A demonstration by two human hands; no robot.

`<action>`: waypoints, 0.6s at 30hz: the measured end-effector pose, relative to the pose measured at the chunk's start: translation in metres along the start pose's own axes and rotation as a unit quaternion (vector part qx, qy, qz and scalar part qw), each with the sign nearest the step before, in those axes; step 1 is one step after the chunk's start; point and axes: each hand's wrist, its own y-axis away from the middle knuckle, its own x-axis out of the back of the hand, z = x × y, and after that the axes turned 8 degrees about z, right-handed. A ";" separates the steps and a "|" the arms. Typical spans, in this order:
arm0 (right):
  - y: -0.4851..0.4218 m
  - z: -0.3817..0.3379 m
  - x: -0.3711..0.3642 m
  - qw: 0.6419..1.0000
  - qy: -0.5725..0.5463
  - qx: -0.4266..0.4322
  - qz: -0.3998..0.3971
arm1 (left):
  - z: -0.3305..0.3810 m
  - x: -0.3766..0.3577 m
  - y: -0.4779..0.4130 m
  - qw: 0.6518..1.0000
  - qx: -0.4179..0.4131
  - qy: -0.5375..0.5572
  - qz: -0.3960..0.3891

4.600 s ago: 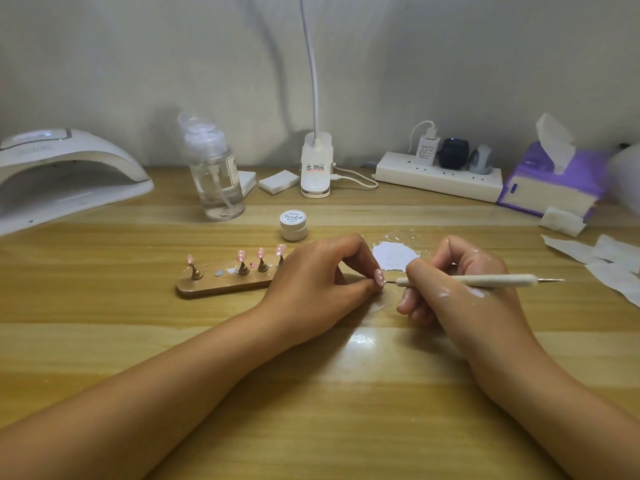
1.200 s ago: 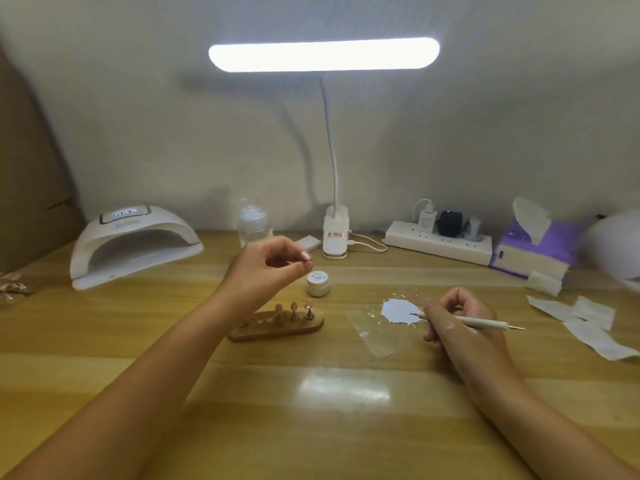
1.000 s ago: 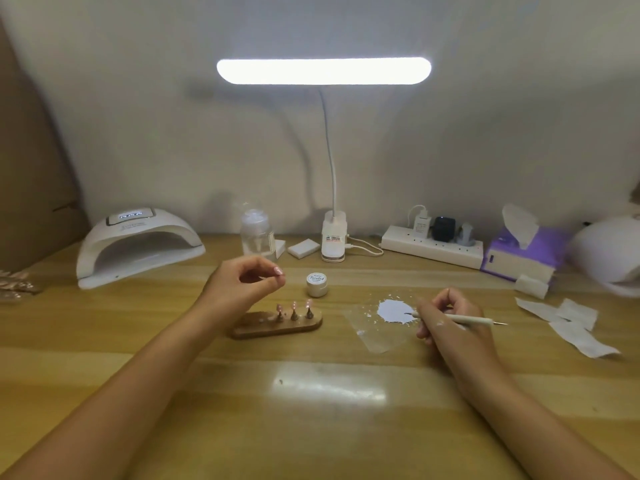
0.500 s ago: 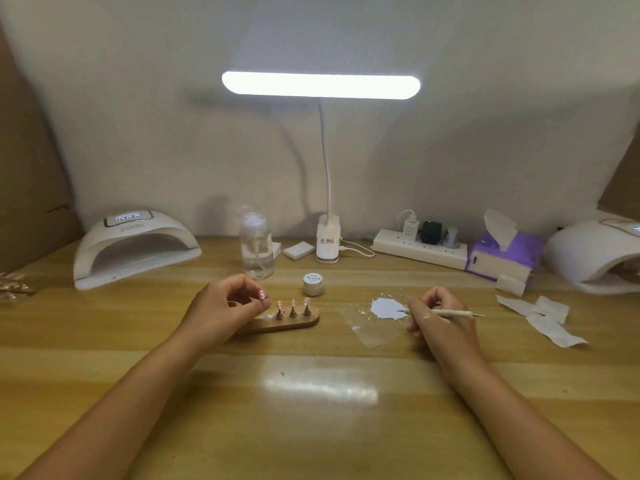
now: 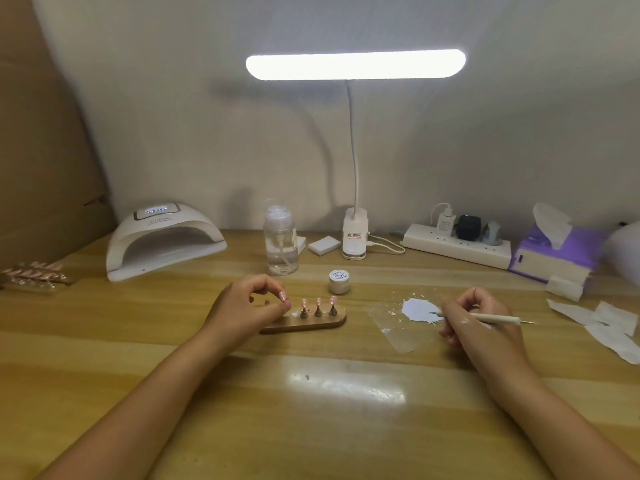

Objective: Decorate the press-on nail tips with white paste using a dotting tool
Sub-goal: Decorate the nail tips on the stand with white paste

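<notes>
A wooden holder point(image 5: 311, 324) lies mid-table with three pink nail tips point(image 5: 318, 302) standing on small pegs. My left hand point(image 5: 244, 308) hovers over the holder's left end, thumb and fingers pinched together around a small peg; the tip on it is mostly hidden. My right hand point(image 5: 479, 323) grips a white dotting tool point(image 5: 495, 319) like a pen. Its point touches the right edge of a white paste blob point(image 5: 417, 309) spread on a clear film sheet point(image 5: 403, 336).
A small white jar point(image 5: 339, 281) stands behind the holder. Along the back are a UV nail lamp point(image 5: 162, 237), pump bottle point(image 5: 280, 244), desk lamp base point(image 5: 355, 239), power strip point(image 5: 457, 247) and purple tissue box point(image 5: 554, 256). Paper wipes point(image 5: 609, 327) lie right, spare nail tips point(image 5: 34, 275) far left.
My left hand has come down from a raised position to the holder's left end, still pinching. My right hand stays with the tool at the paste. The view has tilted upward.
</notes>
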 end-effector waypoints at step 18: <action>0.002 -0.001 -0.001 1.000 0.027 0.013 -0.011 | -0.003 0.002 0.000 0.997 -0.018 -0.063 -0.034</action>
